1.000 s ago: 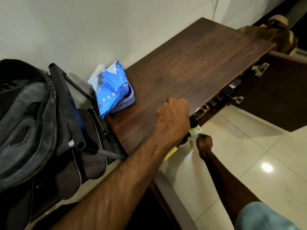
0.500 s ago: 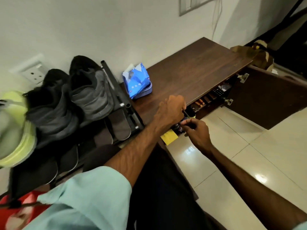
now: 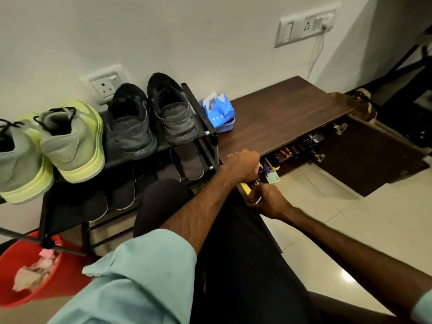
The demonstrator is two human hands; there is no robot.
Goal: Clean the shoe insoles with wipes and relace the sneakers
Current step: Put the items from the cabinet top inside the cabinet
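My left hand (image 3: 243, 164) is curled at the front edge of the brown cabinet top (image 3: 280, 118) and grips the upper end of a small dark packet (image 3: 257, 181). Just below it, my right hand (image 3: 266, 203) holds the packet's lower end with bent fingers. A blue wipes pack (image 3: 217, 111) lies on the cabinet beside the shoe rack (image 3: 211, 134). The rack's top shelf carries two black sneakers (image 3: 173, 115) and two grey sneakers with lime soles (image 3: 70, 141). Dark insoles (image 3: 189, 162) lie on the shelf beneath.
The cabinet door (image 3: 364, 155) hangs open to the right, with small items on the shelf inside. A red bucket (image 3: 46, 291) holding crumpled used wipes stands at lower left. My dark-trousered knee (image 3: 163, 197) is in front of the rack. Pale floor tiles (image 3: 350, 230) spread to the right.
My right hand rose to meet the left and took hold of the dark packet. The view pulled back, bringing the shoe rack and bucket into sight.
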